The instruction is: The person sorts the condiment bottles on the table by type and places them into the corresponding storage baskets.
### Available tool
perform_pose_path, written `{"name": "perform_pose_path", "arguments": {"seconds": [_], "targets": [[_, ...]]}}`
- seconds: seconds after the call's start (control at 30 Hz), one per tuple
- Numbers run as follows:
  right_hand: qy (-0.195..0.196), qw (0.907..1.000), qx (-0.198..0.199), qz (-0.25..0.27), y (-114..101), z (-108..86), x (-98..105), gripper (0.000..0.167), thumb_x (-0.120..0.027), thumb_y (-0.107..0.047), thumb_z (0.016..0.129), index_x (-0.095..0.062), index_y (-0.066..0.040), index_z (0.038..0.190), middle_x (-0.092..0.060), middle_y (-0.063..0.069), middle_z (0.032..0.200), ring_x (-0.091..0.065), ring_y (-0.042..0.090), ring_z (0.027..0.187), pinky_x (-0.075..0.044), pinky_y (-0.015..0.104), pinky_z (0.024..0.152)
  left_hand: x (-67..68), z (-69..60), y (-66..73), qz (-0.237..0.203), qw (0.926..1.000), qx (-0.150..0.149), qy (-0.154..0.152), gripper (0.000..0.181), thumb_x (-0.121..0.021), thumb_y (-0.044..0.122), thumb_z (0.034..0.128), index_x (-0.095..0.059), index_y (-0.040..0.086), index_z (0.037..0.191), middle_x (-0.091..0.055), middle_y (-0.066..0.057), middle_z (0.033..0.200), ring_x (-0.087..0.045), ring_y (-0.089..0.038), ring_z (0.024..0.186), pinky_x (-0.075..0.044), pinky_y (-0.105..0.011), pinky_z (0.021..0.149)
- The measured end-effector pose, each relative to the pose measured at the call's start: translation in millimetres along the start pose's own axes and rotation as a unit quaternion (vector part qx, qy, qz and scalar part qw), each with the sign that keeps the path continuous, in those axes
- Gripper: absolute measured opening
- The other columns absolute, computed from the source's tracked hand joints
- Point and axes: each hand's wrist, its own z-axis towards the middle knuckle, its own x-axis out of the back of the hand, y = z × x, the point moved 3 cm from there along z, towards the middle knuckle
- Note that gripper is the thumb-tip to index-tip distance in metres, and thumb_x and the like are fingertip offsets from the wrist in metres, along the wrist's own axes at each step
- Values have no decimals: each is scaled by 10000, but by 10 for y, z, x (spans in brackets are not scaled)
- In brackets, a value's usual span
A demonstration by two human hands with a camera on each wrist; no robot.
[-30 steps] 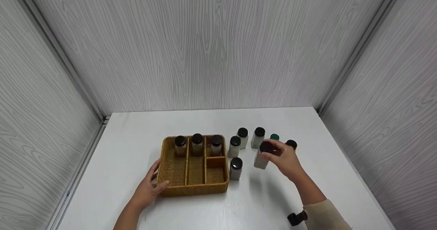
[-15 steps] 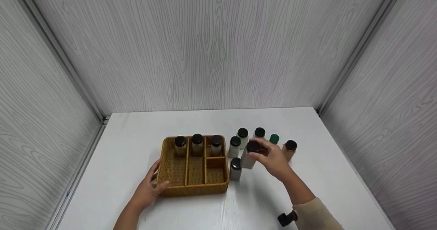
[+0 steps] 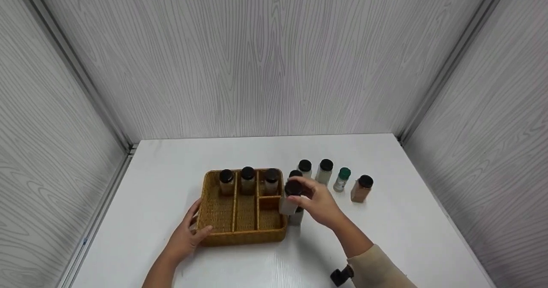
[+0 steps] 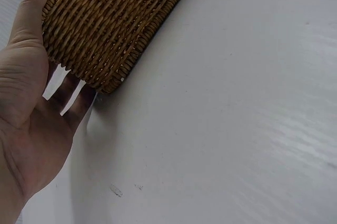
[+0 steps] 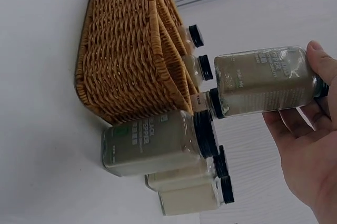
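My left hand (image 3: 184,239) holds the brown wicker basket (image 3: 242,239) at its front left corner, thumb over the rim and fingers along the outside. My right hand (image 3: 320,204) grips a clear glass pepper jar (image 5: 263,81) near its black cap. In the head view that jar is raised over the basket's right wall, slightly tilted. Three black-capped jars stand in the basket's back row, one of them a jar (image 3: 226,182) at the left. A black pepper jar (image 5: 150,142) stands on the table close against the basket's right side, partly hidden in the head view.
Right of the basket stand more black-capped jars, among them a pale jar (image 3: 324,171), a small green-capped bottle (image 3: 341,180) and a reddish-brown jar (image 3: 360,189). The white table (image 3: 411,236) is bounded by grey wood-grain walls (image 3: 265,65).
My right hand has carried the pepper jar leftward, from above the table to the basket's right wall. The green-capped bottle and reddish-brown jar have come into full view. My left hand has stayed put.
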Motion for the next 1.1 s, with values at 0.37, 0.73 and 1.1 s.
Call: {"name": "perform_pose_path", "arguments": {"seconds": [0.37,0.73,1.1], "targets": [[-167,9998,80,-6,0,108,-363,496,-836,-165,965,-677,-63,1424,-692,178,1361,-720,273,1188,-612,230,937,5,-10,0,8,10000,61,34,991,-748,424,1032,-79,358,1760,-61,-130,1853,-171,-549,1660,-310,-686,1309],[-228,9991,-27,368,-18,170,-608,505,-826,-163,974,-666,-77,1446,-667,198,1391,-720,291,1222,-608,230,950,-11,-9,17,58,10000,3,22,993,-734,417,1043,-55,340,1763,-60,-148,1850,-161,-540,1666,-307,-688,1310],[-273,9989,-10,375,-22,282,-822,473,-846,-159,957,-701,-117,1405,-691,181,1385,-724,266,1202,-612,237,929,-4,7,-8,-28,10000,-19,-8,969,-731,412,1046,-77,364,1759,-67,-128,1852,-169,-540,1664,-313,-697,1302]]}}
